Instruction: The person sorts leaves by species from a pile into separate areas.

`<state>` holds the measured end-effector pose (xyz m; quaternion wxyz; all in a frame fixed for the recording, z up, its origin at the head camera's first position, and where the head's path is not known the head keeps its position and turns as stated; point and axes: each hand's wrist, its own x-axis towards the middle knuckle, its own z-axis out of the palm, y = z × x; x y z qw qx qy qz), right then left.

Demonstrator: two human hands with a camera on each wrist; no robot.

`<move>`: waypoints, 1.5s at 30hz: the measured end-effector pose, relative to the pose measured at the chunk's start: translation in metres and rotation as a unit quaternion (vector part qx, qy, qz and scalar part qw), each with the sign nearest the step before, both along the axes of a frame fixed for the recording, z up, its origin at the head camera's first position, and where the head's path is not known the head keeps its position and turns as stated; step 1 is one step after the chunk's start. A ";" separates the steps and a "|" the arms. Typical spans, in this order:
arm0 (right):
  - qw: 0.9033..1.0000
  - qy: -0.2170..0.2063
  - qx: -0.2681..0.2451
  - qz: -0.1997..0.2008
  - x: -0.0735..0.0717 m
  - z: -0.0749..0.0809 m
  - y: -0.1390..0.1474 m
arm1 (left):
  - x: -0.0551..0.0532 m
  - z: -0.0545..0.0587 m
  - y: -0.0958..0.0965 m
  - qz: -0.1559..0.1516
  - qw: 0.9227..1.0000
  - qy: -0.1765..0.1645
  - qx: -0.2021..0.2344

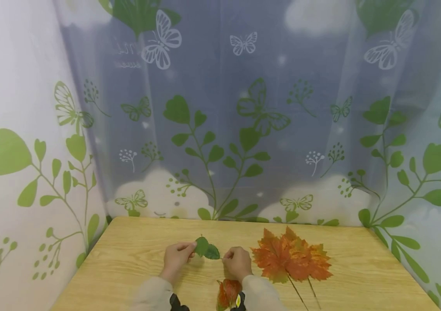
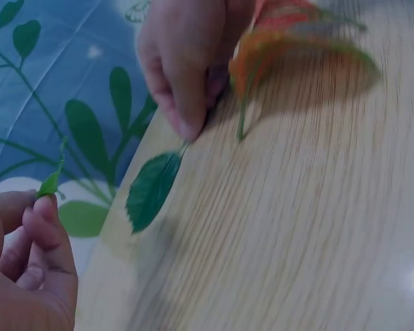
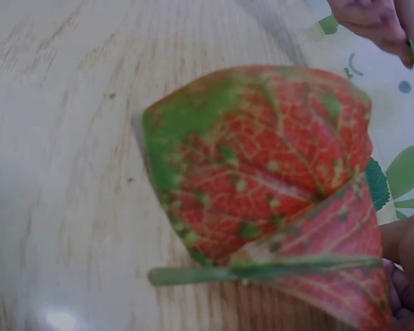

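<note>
My left hand (image 1: pixel 175 260) pinches a small green leaf (image 1: pixel 201 246) with serrated edges between thumb and fingers, above the table. Facing it, my right hand (image 1: pixel 238 262) pinches the thin stem of a second green leaf (image 1: pixel 212 252). The two leaves overlap in the head view, but the left wrist view has them apart, with the leaf (image 2: pixel 152 189) from my right hand pointing down. Below my right wrist lie red leaves mottled with green (image 3: pixel 262 152), folded and with a thick green stem (image 3: pixel 193 274). My right sleeve partly covers them in the head view.
Orange-red maple leaves (image 1: pixel 271 255) on long dark stems (image 1: pixel 297 291) lie right of my right hand. The light wooden table (image 1: pixel 134 242) ends at a curtain (image 1: pixel 204 77) printed with plants and butterflies, which stands behind and at both sides.
</note>
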<state>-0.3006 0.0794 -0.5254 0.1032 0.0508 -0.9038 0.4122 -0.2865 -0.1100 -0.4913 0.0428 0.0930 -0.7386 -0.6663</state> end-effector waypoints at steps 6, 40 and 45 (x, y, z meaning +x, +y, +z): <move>1.000 -0.004 -0.002 0.004 0.004 0.003 -0.002 | 0.004 -0.007 0.016 0.002 0.997 -0.011 0.081; 1.000 -0.007 0.010 0.000 0.000 -0.002 0.000 | 0.016 -0.029 0.035 -0.027 0.985 -0.089 0.144; 1.000 -0.003 0.008 0.001 -0.002 0.000 0.002 | 0.014 -0.028 0.034 -0.033 0.986 -0.088 0.141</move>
